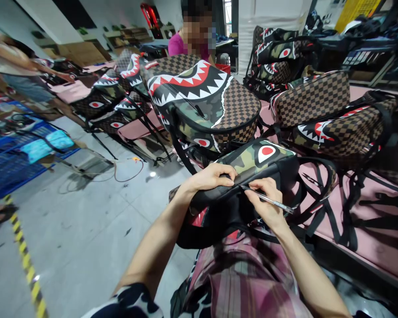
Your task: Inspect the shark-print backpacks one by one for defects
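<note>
Camouflage backpack (252, 165) on the person's lap against the pink desk (378, 247), left hand (212, 176) pressed flat on its black edge, right hand (267, 201) pinching a thin metal tool (268, 199) at that edge, shark-mouth backpack (202, 104) just behind it

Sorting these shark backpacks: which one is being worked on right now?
The camouflage backpack on the lap, under both hands; the others lie untouched on the pink table.

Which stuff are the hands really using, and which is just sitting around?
In use:
- left hand pressing the black-and-camouflage shark-face backpack
- right hand holding a thin silver metal tool

Just sitting around:
- brown checkered shark-mouth backpack
- blue plastic crate
- pink table
</note>
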The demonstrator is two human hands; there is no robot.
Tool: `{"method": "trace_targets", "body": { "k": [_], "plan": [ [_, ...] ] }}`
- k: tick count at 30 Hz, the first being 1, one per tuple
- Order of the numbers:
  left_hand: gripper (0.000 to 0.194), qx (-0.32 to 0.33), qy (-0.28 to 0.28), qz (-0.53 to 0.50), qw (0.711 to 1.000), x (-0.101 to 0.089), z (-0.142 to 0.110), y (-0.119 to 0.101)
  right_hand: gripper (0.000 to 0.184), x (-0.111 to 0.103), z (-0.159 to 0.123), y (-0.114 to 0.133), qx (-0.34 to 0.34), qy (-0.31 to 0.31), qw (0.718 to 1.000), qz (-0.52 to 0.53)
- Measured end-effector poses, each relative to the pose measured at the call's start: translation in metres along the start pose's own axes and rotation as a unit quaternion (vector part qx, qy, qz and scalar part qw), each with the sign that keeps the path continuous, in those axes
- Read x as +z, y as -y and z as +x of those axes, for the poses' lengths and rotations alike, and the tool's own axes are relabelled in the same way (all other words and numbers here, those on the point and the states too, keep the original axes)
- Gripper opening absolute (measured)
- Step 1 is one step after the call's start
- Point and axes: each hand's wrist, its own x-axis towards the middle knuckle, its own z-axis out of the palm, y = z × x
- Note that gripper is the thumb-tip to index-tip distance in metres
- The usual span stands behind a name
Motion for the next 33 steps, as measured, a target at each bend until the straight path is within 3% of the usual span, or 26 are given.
{"method": "trace_targets", "body": {
  "k": [6,33],
  "plan": [
    [0.018,0.006,-0.005,-0.009,1.000,-0.001,0.001,0.006,0.005,0.004,0.003,-0.002,-0.044,0.056,0.997,-0.024],
    [0.018,0.012,-0.007,-0.017,1.000,-0.002,0.000,0.006,0.013,0.012,0.002,-0.004,-0.057,0.036,0.997,0.025]
  ]
}}
